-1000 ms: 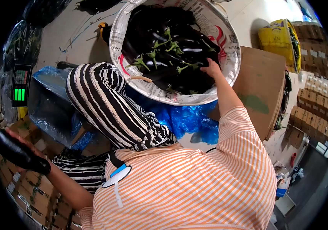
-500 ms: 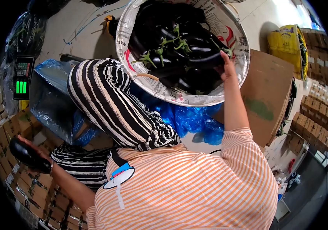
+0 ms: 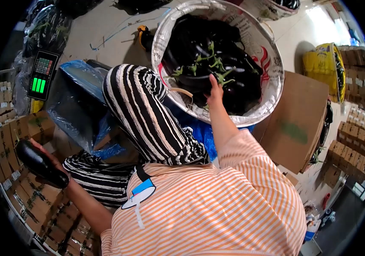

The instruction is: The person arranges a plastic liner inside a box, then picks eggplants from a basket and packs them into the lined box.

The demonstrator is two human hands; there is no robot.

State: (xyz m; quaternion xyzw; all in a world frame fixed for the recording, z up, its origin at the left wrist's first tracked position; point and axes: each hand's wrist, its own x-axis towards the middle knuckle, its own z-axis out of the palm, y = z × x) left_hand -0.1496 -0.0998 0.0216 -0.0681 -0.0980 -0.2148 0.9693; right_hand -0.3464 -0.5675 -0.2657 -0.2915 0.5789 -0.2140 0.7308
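A large woven basket (image 3: 273, 104) lined with printed white sacking stands in front of my knees, heaped with glossy dark eggplants (image 3: 238, 68) with green stems. Inside its near side, my right hand (image 3: 215, 94) grips an eggplant (image 3: 196, 81) near its green stem end, thumb on top; its other fingers are mostly hidden. Out to the left, beside my knee, my left hand (image 3: 56, 162) holds another eggplant (image 3: 37, 160), which lies along the palm and covers part of the fingers.
A scale display (image 3: 41, 77) with lit green digits stands at left beside blue plastic bags (image 3: 78, 102). Right of the basket lie flattened cardboard sheets (image 3: 295, 121) and a yellow sack (image 3: 320, 70). Stacked cartons (image 3: 33, 200) fill the lower left; more cartons (image 3: 349, 158) stand at far right.
My right hand has moved left across the basket with an eggplant in its grip. My left hand still holds its eggplant. The whole view has shifted slightly.
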